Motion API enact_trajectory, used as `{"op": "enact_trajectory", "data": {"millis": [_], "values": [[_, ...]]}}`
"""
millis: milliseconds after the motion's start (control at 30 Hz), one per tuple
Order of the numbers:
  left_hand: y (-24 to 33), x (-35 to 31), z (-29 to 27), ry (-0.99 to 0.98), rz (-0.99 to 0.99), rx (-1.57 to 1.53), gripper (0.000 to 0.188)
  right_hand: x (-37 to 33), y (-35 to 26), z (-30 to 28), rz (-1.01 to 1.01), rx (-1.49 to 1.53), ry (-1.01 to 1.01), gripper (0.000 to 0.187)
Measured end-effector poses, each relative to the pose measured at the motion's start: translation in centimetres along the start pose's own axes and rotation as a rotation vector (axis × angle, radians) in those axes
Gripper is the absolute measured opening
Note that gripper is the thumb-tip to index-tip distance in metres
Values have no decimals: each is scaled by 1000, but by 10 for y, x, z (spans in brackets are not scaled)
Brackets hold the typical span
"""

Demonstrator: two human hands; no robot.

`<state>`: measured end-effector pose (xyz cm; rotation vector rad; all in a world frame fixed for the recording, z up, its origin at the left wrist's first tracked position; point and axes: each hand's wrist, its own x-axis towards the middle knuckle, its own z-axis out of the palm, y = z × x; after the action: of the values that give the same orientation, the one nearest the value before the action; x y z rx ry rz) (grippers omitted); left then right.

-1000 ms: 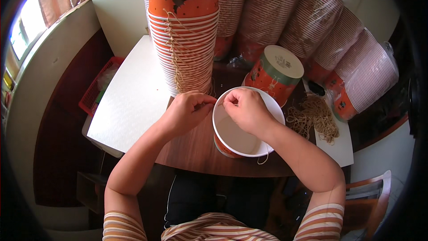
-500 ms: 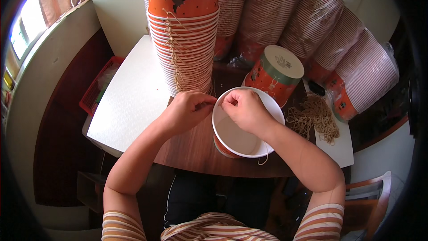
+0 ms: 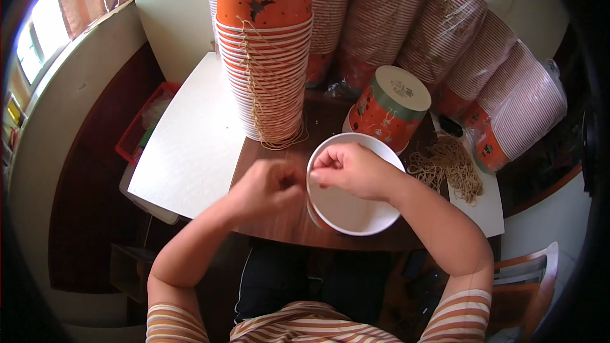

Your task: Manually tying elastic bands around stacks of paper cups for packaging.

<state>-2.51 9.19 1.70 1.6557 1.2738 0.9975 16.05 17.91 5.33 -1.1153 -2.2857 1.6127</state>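
Observation:
In front of me a paper bucket with a white inside stands tilted on the brown table, its opening facing me. My right hand reaches over the opening, thumb and fingers pinched together just inside the left rim. Outside that rim is my left hand, fingers curled in and slightly blurred. What either pinch holds is too small to make out. Beyond my left hand rises a tall stack of orange buckets, with tan cords hanging in a row down its side. A tangled bundle of tan cords lies to the right.
An upside-down orange and green bucket stands behind the open one. Several plastic-wrapped bucket stacks line the back. A white board covers the table's left side, with a red basket beyond it. A chair stands at the lower right.
Both hands have come nearer to me, the left one also drawing away from the rim. The bucket has shifted slightly nearer. A cord loop earlier seen at its near rim no longer shows there.

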Motion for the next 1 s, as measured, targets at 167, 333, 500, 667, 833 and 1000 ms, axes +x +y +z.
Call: {"op": "enact_trajectory", "data": {"millis": [167,333,500,667,833,1000], "values": [[15,-57,21,-161,-236,-380,8,-69,-21,6,-142,-428,-155,65],[17,-83,31,-147,203,-149,5,-109,-20,23,-313,-662,36,44],[22,-84,45,28,341,-312,5,-119,-5,28,-454,-597,149,33],[13,-78,57,-145,180,-891,10,-125,5,35,-704,-588,359,24],[28,-75,67,11,54,-781,18,-127,5,35,-818,-382,370,21],[44,-68,66,86,281,-30,19,-114,-4,33,-879,-269,225,19]]}}
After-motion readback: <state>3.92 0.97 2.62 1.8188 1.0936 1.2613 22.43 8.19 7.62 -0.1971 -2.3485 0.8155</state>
